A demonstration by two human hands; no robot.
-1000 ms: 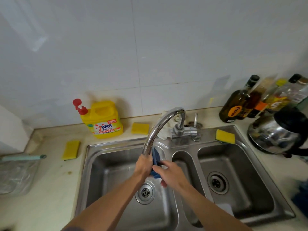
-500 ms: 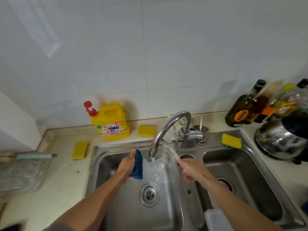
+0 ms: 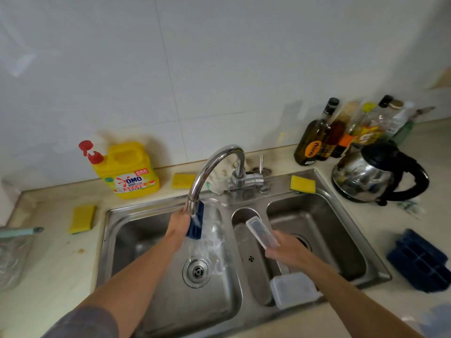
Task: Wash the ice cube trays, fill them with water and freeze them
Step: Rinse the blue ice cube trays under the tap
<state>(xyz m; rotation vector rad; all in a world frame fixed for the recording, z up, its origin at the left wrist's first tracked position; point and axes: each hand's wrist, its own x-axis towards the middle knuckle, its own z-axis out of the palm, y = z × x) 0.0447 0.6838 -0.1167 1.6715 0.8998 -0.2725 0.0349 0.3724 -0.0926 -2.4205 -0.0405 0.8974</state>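
Currently: double sink (image 3: 107, 240), faucet (image 3: 210, 164) running into left basin. Spare blue tray (image 3: 419, 262) on right counter (image 3: 375, 223). Left hand (image 3: 179, 223) fingers clamped on blue ice cube tray (image 3: 196, 225), upright in the stream. Right hand (image 3: 285, 250) pinches clear lid (image 3: 261, 231) over middle basin.

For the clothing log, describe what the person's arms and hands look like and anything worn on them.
No gloves on the left hand or the right hand, and no rings or watch show. The left forearm is uncovered up to a grey-blue sleeve that ends near the elbow. The right forearm is uncovered to the picture's edge; no sleeve shows there.
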